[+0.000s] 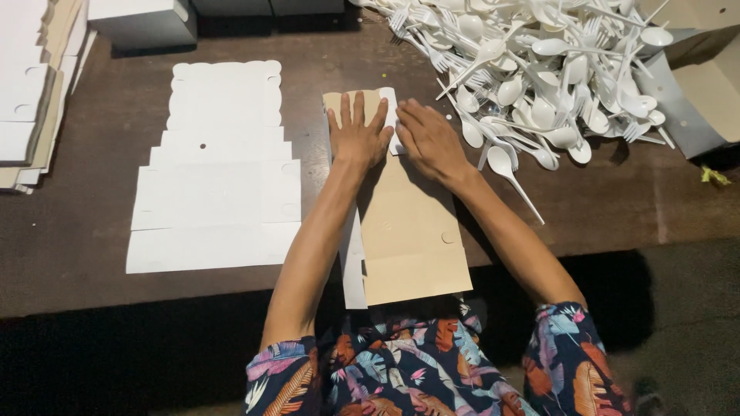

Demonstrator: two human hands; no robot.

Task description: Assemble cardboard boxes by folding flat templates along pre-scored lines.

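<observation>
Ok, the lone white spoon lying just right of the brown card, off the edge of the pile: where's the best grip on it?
Probably the handle. The white spoon lies flat on the dark table, its bowl up near the pile of plastic cutlery and its thin handle pointing down-right onto bare tabletop. Come from the right with the right hand and pinch near the handle's free end, clear of the brown card.

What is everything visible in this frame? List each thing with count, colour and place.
Brown card blank: one, tan with white edge, table centre, under both hands.
White card blank: one, white, flat, left of the brown one.
Plastic cutlery pile: too many to count, white spoons and forks, upper right.
Stack of blanks: count unclear, white and tan, far left edge.
Boxes: at least two, grey, top edge.
Table: one, dark brown.
Left hand: flat on the brown blank's top.
Right hand: pressing a white flap beside it.
</observation>
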